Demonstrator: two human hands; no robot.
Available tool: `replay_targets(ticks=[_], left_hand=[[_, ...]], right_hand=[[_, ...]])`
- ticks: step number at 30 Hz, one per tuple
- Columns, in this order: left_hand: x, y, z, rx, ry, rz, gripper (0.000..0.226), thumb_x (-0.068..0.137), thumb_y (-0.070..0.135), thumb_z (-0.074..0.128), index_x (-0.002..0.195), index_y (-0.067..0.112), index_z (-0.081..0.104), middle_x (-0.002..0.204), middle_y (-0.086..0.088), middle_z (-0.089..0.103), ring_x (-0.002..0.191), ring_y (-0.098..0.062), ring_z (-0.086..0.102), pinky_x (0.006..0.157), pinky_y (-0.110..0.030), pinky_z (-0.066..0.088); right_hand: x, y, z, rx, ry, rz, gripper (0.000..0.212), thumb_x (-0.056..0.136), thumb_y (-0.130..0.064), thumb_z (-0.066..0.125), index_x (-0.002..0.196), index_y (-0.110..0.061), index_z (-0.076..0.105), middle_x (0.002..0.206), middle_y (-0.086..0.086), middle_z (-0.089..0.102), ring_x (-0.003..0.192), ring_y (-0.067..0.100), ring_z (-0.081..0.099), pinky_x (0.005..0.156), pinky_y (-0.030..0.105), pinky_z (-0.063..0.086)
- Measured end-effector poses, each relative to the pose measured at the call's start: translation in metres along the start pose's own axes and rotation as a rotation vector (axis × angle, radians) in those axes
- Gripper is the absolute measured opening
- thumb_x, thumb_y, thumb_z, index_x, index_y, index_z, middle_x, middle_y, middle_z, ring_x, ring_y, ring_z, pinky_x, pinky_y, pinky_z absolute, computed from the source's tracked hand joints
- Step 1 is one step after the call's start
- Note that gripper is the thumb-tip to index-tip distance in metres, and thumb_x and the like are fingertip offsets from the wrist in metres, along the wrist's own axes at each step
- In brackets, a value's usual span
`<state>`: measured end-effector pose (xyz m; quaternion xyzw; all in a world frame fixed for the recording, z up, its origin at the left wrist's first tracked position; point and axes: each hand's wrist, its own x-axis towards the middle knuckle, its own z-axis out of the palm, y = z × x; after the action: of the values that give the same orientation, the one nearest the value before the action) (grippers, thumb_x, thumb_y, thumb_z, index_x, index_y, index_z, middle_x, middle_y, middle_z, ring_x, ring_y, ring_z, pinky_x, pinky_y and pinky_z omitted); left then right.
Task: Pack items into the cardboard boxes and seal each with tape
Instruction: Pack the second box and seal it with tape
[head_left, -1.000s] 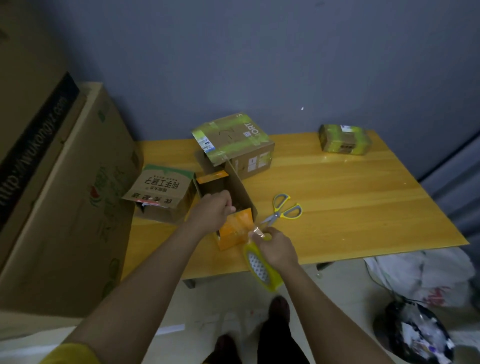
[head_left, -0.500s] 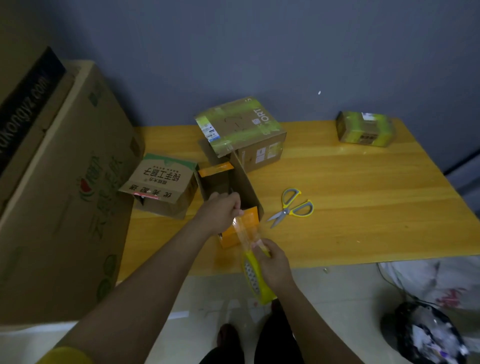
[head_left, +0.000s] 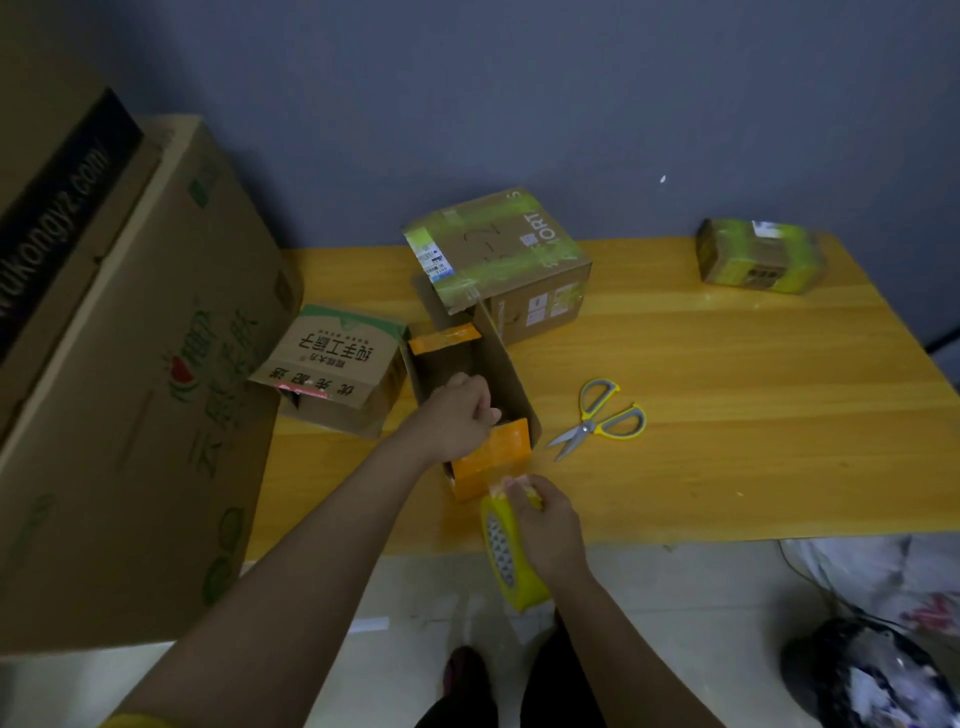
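Observation:
An open cardboard box with orange end flaps (head_left: 511, 382) stands near the table's front edge. My left hand (head_left: 457, 421) sits over its near end with curled fingers, pinching the free end of clear tape at the flap. My right hand (head_left: 540, 525) grips a yellow tape roll (head_left: 511, 561) just below the box, off the table's front edge. A short strip of tape runs between the two hands.
Yellow-handled scissors (head_left: 602, 415) lie right of the box. A taped box (head_left: 498, 260) stands behind it, a printed box (head_left: 332, 364) lies to its left, and a small taped parcel (head_left: 758, 257) sits far right. Large cartons (head_left: 119, 364) lean at left. Bags (head_left: 878, 670) lie on the floor.
My right hand with the tape roll has come closer to the box's orange flap, so the stretched tape is shorter. My left hand stays at the box's near end.

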<state>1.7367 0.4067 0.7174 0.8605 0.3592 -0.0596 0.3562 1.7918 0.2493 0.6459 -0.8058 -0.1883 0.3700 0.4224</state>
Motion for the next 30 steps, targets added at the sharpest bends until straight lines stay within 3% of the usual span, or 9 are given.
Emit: replay_targets(ticks=[2, 5, 8, 14, 18, 23, 28, 30], left_hand=[[0.002, 0.001, -0.004, -0.126, -0.061, -0.031, 0.019, 0.101, 0.030, 0.044, 0.089, 0.015, 0.042, 0.107, -0.008, 0.046, 0.091, -0.025, 0.050, 0.073, -0.033, 0.039], [0.005, 0.001, -0.010, -0.118, -0.099, -0.017, 0.018, 0.097, 0.031, 0.051, 0.085, 0.019, 0.043, 0.094, -0.003, 0.050, 0.083, -0.018, 0.049, 0.071, -0.033, 0.040], [0.007, -0.003, -0.011, -0.078, -0.074, -0.007, 0.018, 0.097, 0.028, 0.053, 0.085, 0.017, 0.046, 0.084, -0.002, 0.052, 0.077, -0.018, 0.050, 0.066, -0.033, 0.040], [0.010, -0.003, -0.006, -0.020, 0.013, -0.035, 0.018, 0.096, 0.032, 0.055, 0.087, 0.018, 0.048, 0.087, -0.005, 0.059, 0.080, -0.022, 0.057, 0.062, -0.034, 0.042], [0.012, -0.002, -0.005, 0.045, 0.049, 0.004, 0.020, 0.096, 0.029, 0.056, 0.083, 0.018, 0.046, 0.075, -0.001, 0.054, 0.072, -0.020, 0.053, 0.058, -0.033, 0.038], [0.014, -0.006, -0.004, 0.149, 0.093, 0.028, 0.019, 0.095, 0.030, 0.056, 0.087, 0.017, 0.046, 0.075, 0.000, 0.052, 0.067, -0.017, 0.048, 0.055, -0.033, 0.034], [0.017, -0.011, -0.001, 0.085, 0.100, 0.028, 0.015, 0.097, 0.026, 0.051, 0.088, 0.016, 0.045, 0.090, -0.005, 0.060, 0.081, -0.021, 0.058, 0.060, -0.035, 0.040], [0.018, -0.012, 0.000, 0.036, 0.096, 0.014, 0.015, 0.097, 0.024, 0.051, 0.089, 0.014, 0.044, 0.087, -0.007, 0.058, 0.079, -0.023, 0.056, 0.058, -0.034, 0.038]], right_hand=[[0.002, -0.003, 0.001, -0.001, 0.006, 0.008, 0.043, 0.095, -0.043, 0.054, 0.127, -0.016, 0.061, 0.126, 0.000, 0.062, 0.117, 0.020, 0.055, 0.082, 0.024, 0.037], [0.002, -0.005, 0.002, 0.012, 0.029, 0.020, 0.035, 0.096, -0.042, 0.054, 0.119, -0.018, 0.064, 0.120, 0.003, 0.065, 0.109, 0.021, 0.057, 0.078, 0.026, 0.037], [0.002, -0.006, 0.002, -0.013, 0.037, 0.021, 0.034, 0.096, -0.043, 0.053, 0.117, -0.019, 0.064, 0.117, 0.004, 0.065, 0.107, 0.022, 0.058, 0.077, 0.027, 0.038], [0.007, -0.011, 0.002, -0.037, 0.019, 0.042, 0.033, 0.097, -0.044, 0.051, 0.116, -0.021, 0.065, 0.115, 0.004, 0.065, 0.107, 0.024, 0.058, 0.077, 0.029, 0.038], [0.009, -0.011, 0.003, -0.073, 0.000, 0.061, 0.036, 0.097, -0.047, 0.049, 0.119, -0.024, 0.064, 0.119, 0.004, 0.065, 0.108, 0.025, 0.058, 0.078, 0.031, 0.041], [0.009, -0.015, 0.003, -0.062, -0.023, 0.053, 0.032, 0.098, -0.045, 0.048, 0.115, -0.023, 0.065, 0.113, 0.005, 0.065, 0.092, 0.017, 0.053, 0.075, 0.029, 0.037], [0.012, -0.017, 0.005, -0.078, -0.015, 0.070, 0.033, 0.098, -0.044, 0.048, 0.117, -0.023, 0.064, 0.117, 0.004, 0.064, 0.110, 0.024, 0.057, 0.079, 0.030, 0.038], [0.014, -0.018, 0.006, -0.092, -0.025, 0.073, 0.037, 0.097, -0.047, 0.047, 0.119, -0.022, 0.063, 0.121, 0.003, 0.063, 0.112, 0.025, 0.057, 0.081, 0.030, 0.039]])
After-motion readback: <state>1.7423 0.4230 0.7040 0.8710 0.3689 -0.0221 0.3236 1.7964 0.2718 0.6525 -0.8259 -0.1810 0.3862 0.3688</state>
